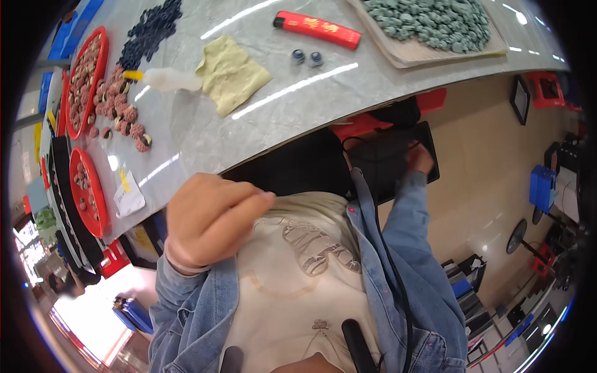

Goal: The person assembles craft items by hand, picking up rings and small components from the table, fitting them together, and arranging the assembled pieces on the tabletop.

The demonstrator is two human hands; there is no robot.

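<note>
My left hand (214, 217) is raised before my chest near the table edge, its fingers curled together; anything inside is hidden. My right hand (420, 159), small and smeared by motion, is low at the right, beside a dark flat surface (398, 155) below the table. On the grey table (180, 130) lie a crumpled yellow-green cloth (231, 74), a translucent bottle with a yellow tip (171, 79), and two small dark round pieces (307, 58). Above these lies a red bar (318, 28) with gold marks and a black end.
A pale tray (407, 61) holds many grey-green pieces. At left are dark blue pieces (149, 34), pink bumpy balls (115, 99), two red trays (102, 50) (101, 217) and a white paper label (129, 198). A black cable (388, 248) hangs over my jacket.
</note>
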